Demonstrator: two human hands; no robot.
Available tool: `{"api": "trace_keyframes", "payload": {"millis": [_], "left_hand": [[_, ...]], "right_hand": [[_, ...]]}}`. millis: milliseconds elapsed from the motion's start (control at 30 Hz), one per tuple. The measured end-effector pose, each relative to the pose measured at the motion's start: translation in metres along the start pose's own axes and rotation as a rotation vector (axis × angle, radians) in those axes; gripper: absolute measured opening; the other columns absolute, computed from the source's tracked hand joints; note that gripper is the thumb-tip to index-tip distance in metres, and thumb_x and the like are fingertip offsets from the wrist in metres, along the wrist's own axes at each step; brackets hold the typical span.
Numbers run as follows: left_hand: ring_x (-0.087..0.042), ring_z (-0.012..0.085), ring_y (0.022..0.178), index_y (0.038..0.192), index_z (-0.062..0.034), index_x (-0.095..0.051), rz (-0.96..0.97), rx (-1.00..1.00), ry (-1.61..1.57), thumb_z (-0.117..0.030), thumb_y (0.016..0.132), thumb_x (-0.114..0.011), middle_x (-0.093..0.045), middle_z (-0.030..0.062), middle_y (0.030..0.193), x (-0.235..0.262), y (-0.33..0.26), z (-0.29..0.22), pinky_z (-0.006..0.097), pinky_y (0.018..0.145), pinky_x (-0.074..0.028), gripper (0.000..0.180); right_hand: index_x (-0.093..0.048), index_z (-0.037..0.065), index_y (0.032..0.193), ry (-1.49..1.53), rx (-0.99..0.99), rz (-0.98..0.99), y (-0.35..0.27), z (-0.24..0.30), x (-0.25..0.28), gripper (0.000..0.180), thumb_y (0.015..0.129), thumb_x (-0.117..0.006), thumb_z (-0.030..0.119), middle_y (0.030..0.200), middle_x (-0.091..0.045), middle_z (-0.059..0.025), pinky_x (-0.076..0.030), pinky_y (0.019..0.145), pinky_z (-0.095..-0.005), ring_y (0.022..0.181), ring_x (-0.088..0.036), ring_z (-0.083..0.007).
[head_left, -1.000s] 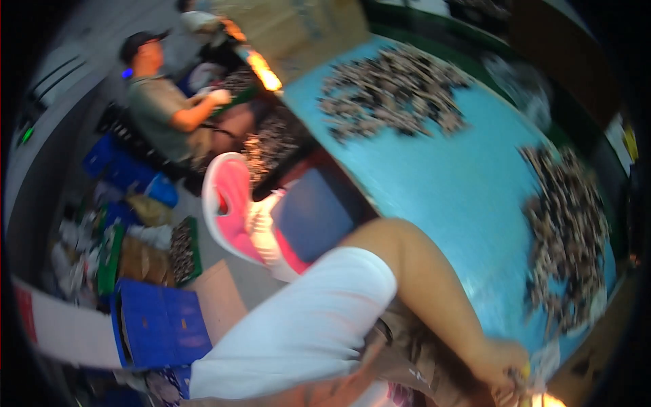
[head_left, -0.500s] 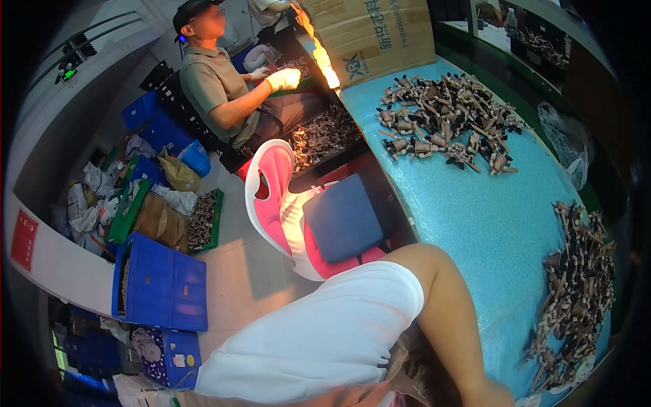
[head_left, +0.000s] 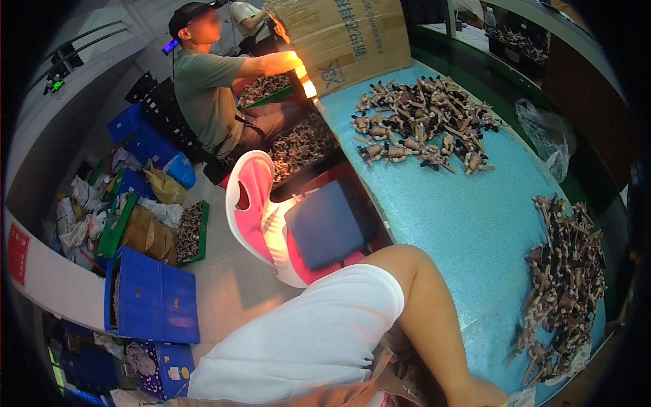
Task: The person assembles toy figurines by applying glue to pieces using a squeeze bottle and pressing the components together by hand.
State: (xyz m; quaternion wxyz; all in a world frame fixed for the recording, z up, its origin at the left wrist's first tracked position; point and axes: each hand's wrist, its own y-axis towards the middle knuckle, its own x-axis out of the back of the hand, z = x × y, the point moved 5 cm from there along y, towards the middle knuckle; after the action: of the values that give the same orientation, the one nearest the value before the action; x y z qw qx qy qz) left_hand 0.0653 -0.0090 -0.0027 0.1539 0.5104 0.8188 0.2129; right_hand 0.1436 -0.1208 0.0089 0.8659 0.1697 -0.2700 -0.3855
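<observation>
My left arm, in a white short sleeve [head_left: 305,325], bends at the elbow and comes down along the near edge of the blue table [head_left: 441,244]. At the lower edge of the picture sits my left hand [head_left: 475,392], partly cut off, so its fingers and anything in them are hidden. Close beside it is a whitish, crumpled-looking piece [head_left: 522,397] that I cannot make out. My right hand is out of the picture. A heap of small brown, beige and black doll-like pieces [head_left: 566,292] lies nearest, on the table's right side.
A second heap of such pieces [head_left: 427,122] lies farther up the table, before a cardboard box [head_left: 346,41]. A pink-and-white chair [head_left: 254,217] with a dark cushion [head_left: 329,224] stands left. Beyond sits a co-worker [head_left: 210,102]. Blue crates [head_left: 152,295] line the floor.
The whole view has shifted, so the table and chair appear farther left. The co-worker's arm has stretched out toward the cardboard box. My left hand shows slightly more.
</observation>
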Motion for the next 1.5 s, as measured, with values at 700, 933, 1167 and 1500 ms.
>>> {"api": "trace_keyframes", "payload": {"millis": [700,933,1167,1500], "left_hand": [[-0.060,0.0296,0.084,0.101,0.0025,-0.055,-0.056,0.014,0.031,-0.021,0.084,-0.057,-0.060,0.0198,0.091,-0.002,0.000,0.017,0.038,0.068,-0.048,0.029],[-0.060,0.0241,0.083,0.103,0.0027,-0.053,-0.025,0.062,0.009,-0.017,0.085,-0.056,-0.061,0.0171,0.092,-0.001,-0.001,0.000,0.035,0.069,-0.049,0.028],[-0.061,0.0235,0.075,0.096,0.0006,-0.058,-0.073,0.089,-0.068,-0.015,0.081,-0.058,-0.063,0.0148,0.085,0.003,0.001,0.012,0.035,0.065,-0.049,0.022],[-0.058,0.0342,0.082,0.098,0.0013,-0.057,-0.085,0.043,0.121,-0.019,0.075,-0.060,-0.059,0.0207,0.090,0.002,0.006,0.008,0.040,0.066,-0.048,0.031]], "right_hand": [[-0.053,-0.004,0.086,-0.030,0.023,-0.086,0.020,0.047,-0.022,0.028,0.084,-0.060,0.023,0.086,-0.058,-0.0144,-0.044,0.077,-0.0390,0.080,-0.053,-0.0252],[-0.052,-0.004,0.090,-0.131,0.125,-0.023,0.032,0.012,-0.021,0.030,0.083,-0.062,0.023,0.085,-0.057,-0.0143,-0.048,0.068,-0.0372,0.077,-0.055,-0.0245],[-0.052,-0.006,0.092,0.129,0.050,0.009,0.023,0.029,-0.026,0.029,0.085,-0.057,0.022,0.087,-0.058,-0.0170,-0.050,0.066,-0.0346,0.076,-0.057,-0.0260],[-0.053,-0.006,0.093,0.498,0.486,0.147,0.024,0.000,-0.030,0.028,0.087,-0.054,0.021,0.088,-0.058,-0.0175,-0.050,0.067,-0.0346,0.076,-0.057,-0.0264]]}}
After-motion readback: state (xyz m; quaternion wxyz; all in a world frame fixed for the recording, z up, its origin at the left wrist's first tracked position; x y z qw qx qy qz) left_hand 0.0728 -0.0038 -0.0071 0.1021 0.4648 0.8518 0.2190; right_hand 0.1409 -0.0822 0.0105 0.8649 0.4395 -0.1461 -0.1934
